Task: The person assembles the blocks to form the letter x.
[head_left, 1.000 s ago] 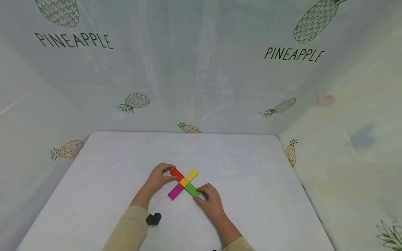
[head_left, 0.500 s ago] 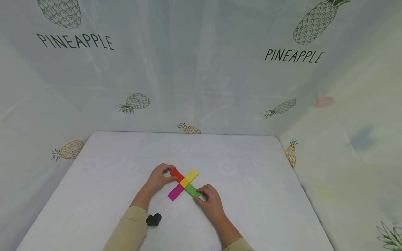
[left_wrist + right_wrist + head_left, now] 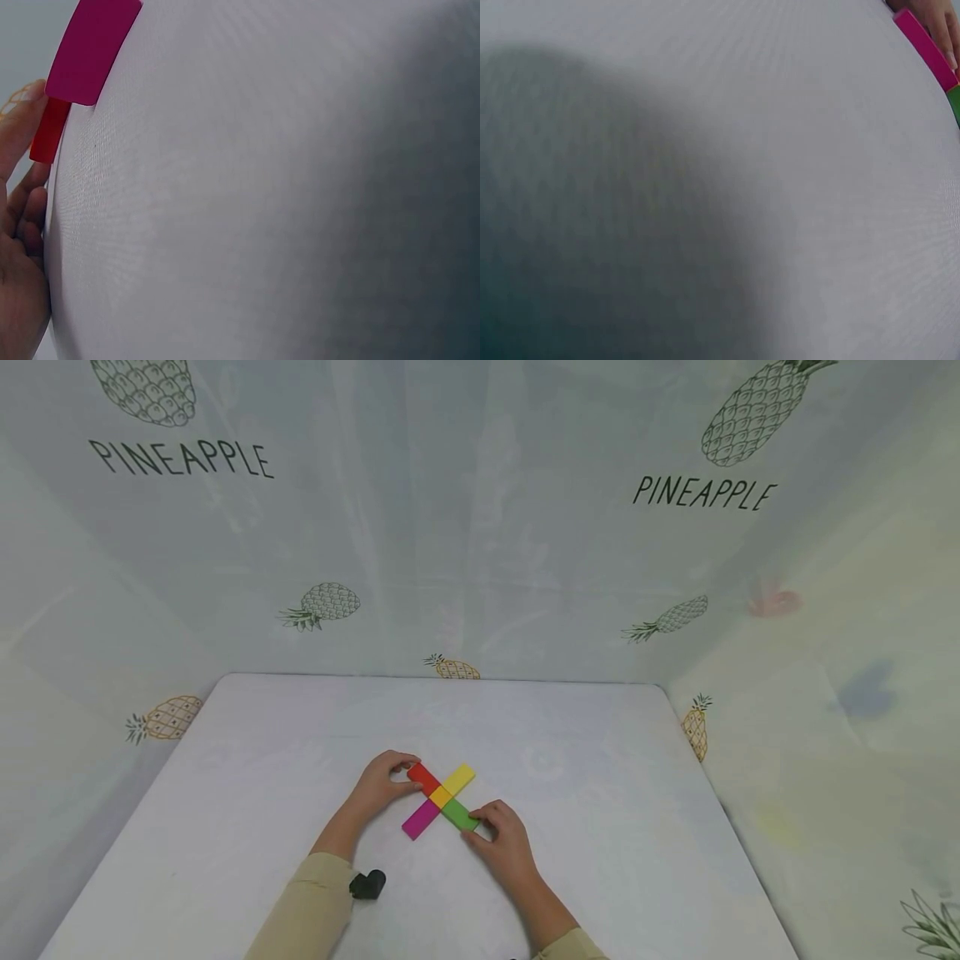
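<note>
Flat coloured blocks form an X on the white table. A small orange block [image 3: 440,797] is the centre, with a red block [image 3: 424,778] at upper left and a yellow block [image 3: 459,779] at upper right. The magenta block [image 3: 421,820] points lower left, the green block [image 3: 459,815] lower right. My left hand [image 3: 380,783] pinches the outer end of the red block between thumb and fingers. At the green block's outer end, my right hand [image 3: 502,839] pinches it likewise. In the left wrist view the magenta block [image 3: 91,52] overlaps part of the red one [image 3: 50,131].
The white table [image 3: 615,827] has a rounded back edge. Behind and beside it hangs a pale curtain [image 3: 495,527] printed with pineapples. A black heart-shaped piece [image 3: 367,884] shows at the left sleeve [image 3: 307,906].
</note>
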Demonstrator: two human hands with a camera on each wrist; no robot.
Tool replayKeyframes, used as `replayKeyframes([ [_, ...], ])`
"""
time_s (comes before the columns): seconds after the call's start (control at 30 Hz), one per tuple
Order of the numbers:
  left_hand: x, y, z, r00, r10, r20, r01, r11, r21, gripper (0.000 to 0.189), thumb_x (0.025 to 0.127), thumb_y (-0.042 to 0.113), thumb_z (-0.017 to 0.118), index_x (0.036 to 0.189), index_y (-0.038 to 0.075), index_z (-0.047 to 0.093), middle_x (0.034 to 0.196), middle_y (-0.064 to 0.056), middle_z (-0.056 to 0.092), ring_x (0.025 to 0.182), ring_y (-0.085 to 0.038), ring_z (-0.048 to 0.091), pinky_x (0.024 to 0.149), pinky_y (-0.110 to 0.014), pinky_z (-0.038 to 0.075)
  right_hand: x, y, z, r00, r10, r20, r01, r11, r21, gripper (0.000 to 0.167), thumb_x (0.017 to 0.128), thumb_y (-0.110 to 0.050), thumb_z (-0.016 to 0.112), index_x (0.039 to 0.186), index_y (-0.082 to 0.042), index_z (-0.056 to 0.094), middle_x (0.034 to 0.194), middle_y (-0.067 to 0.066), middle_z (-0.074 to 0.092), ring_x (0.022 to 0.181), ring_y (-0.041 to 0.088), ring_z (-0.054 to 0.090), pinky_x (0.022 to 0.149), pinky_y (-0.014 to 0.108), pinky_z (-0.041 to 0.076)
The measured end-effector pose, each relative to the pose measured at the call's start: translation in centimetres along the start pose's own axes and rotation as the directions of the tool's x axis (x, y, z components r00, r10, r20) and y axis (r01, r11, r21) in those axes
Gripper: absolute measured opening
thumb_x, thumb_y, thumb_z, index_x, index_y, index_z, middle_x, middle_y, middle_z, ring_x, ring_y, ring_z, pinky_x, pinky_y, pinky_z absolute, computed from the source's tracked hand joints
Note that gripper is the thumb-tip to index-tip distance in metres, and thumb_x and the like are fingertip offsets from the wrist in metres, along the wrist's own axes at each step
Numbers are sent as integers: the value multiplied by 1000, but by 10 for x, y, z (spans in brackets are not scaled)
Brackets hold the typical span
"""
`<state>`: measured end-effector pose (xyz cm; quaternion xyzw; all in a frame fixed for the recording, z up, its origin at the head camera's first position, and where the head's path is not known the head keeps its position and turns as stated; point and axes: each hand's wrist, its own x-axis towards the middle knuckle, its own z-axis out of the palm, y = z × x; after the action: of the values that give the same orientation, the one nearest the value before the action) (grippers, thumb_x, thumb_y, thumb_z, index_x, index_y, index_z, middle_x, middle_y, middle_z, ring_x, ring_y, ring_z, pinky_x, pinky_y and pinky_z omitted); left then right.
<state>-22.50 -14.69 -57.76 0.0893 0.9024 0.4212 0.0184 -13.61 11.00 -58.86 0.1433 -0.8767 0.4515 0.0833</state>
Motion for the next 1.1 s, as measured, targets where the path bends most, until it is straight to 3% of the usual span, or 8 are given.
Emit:
replayKeyframes([
  [1.1,1,-1,2,1000,-6,2,6,1000,26,44,78,19,83,119,16,67,110,0,61,103,-21,55,89,-39,50,1,3,1,1000,9,18,-9,1000,-7,25,80,-24,81,102,-19,72,95,-11,57,86,8,52,77,26,47],
])
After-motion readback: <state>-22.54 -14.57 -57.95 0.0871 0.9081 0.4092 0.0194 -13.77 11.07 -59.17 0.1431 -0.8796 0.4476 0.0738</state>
